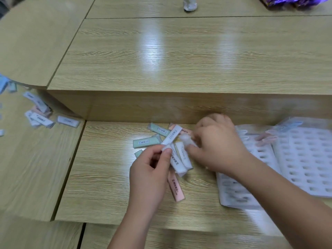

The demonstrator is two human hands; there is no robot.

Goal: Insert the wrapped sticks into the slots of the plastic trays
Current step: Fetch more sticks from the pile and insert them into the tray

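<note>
My left hand (152,169) pinches the lower end of a white wrapped stick (171,136), which points up and to the right. Beside it, my right hand (217,146) curls its fingers round another white stick (186,140), blurred by motion. Under and around both hands lies a loose heap of sticks on the desk: green ones (146,142), white ones (183,155) and a pink one (177,189). White plastic trays (305,159) with rows of oval slots lie to the right, partly under my right forearm. A few sticks look seated near the trays' far edge.
A raised wooden shelf (179,56) runs behind the desk surface. More wrapped sticks (41,115) are scattered on the desk at the far left. A small white object (189,4) and a purple foil bag (296,1) sit at the back.
</note>
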